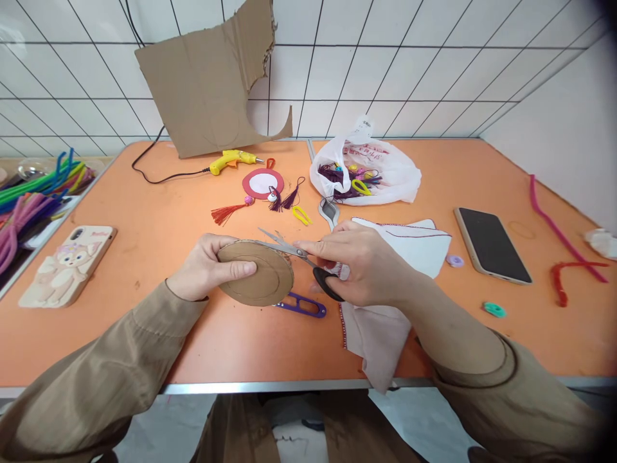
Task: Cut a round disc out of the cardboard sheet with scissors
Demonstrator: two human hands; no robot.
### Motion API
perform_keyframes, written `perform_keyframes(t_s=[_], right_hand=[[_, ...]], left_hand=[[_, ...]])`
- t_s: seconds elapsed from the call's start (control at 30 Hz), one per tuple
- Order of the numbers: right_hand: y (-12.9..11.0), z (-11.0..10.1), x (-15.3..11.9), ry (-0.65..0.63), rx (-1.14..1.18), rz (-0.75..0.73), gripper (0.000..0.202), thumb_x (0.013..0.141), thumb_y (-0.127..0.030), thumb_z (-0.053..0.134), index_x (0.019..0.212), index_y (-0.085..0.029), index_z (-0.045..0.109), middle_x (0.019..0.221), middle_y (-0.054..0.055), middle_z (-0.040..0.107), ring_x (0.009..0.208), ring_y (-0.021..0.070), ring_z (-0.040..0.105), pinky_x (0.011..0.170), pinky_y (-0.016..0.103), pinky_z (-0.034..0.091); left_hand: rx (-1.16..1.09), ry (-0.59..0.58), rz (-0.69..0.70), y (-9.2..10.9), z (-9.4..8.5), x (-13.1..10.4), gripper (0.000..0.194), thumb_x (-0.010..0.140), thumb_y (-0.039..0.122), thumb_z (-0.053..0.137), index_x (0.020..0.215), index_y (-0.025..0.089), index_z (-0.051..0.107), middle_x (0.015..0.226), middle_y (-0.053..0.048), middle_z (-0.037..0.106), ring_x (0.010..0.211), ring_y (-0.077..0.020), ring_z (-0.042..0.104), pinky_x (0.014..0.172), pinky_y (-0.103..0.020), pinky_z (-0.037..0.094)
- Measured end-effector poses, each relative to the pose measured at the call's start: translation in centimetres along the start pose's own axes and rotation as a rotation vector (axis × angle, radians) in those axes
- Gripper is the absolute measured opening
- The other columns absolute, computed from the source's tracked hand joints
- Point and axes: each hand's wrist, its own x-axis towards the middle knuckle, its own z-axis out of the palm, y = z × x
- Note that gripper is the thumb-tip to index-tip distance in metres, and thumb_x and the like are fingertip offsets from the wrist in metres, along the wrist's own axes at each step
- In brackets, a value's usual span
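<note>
A round cardboard disc [258, 283] with a circle drawn on it is pinched in my left hand [205, 267], the thumb flat on its face. My right hand [366, 260] holds scissors [289, 247] with black handles, its fingers in the loops. The scissor blades are parted and lie at the disc's upper right edge. Below the disc rests a purple thread snipper or similar tool [303, 305] on the orange table [202, 347]. White cloth [414, 244] with dark red stitching lies beyond and under my right hand.
Torn cardboard [202, 90] leans on the tiled wall, near a yellow glue gun [234, 161]. A red ring [248, 183] with tassels and a plastic bag [395, 167] lie ahead. Phones lie at left [70, 267] and right [491, 244]. Pipe cleaners [29, 212] fill the far left.
</note>
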Motion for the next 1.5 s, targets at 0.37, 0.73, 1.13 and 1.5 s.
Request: perform_keyframes(t_s=[0.37, 0.73, 1.13, 1.5], right_hand=[[-0.76, -0.09, 0.37, 0.006, -0.005, -0.022, 0.034, 0.074, -0.011, 0.054, 0.105, -0.016, 0.068, 0.061, -0.001, 0.062, 0.056, 0.0138, 0.05, 0.06, 0.033, 0.027], [-0.65, 0.08, 0.2, -0.003, -0.009, -0.069, 0.033, 0.072, -0.01, 0.048, 0.096, -0.017, 0.069, 0.053, -0.005, 0.053, 0.048, 0.011, 0.04, 0.058, 0.029, 0.03], [-0.4, 0.02, 0.06, -0.007, -0.031, -0.1, 0.036, 0.074, -0.01, 0.048, 0.103, -0.016, 0.069, 0.052, -0.006, 0.054, 0.048, 0.0099, 0.039, 0.057, 0.028, 0.029], [-0.08, -0.13, -0.14, -0.024, -0.112, -0.141, 0.034, 0.078, -0.01, 0.046, 0.102, -0.015, 0.07, 0.053, -0.003, 0.058, 0.047, 0.0122, 0.04, 0.056, 0.028, 0.029]], left_hand=[[0.144, -0.011, 0.055, 0.97, 0.54, -0.21, 0.018, 0.066, 0.028, 0.082, 0.078, 0.015, 0.079, 0.072, -0.007, 0.077, 0.06, -0.0202, 0.07, 0.054, -0.027, 0.056], [0.104, -0.054, -0.005, 0.94, 0.31, -0.16, 0.013, 0.065, 0.022, 0.082, 0.078, 0.019, 0.081, 0.074, -0.006, 0.078, 0.06, -0.0186, 0.071, 0.056, -0.025, 0.057], [0.059, -0.11, -0.005, 0.4, 0.03, -0.01, 0.012, 0.067, 0.019, 0.081, 0.079, 0.016, 0.08, 0.075, -0.006, 0.078, 0.061, -0.0171, 0.071, 0.057, -0.023, 0.057], [0.029, -0.11, -0.088, 0.78, 0.23, 0.11, 0.014, 0.064, 0.012, 0.081, 0.077, 0.016, 0.08, 0.073, -0.003, 0.078, 0.059, -0.0134, 0.07, 0.056, -0.018, 0.057]])
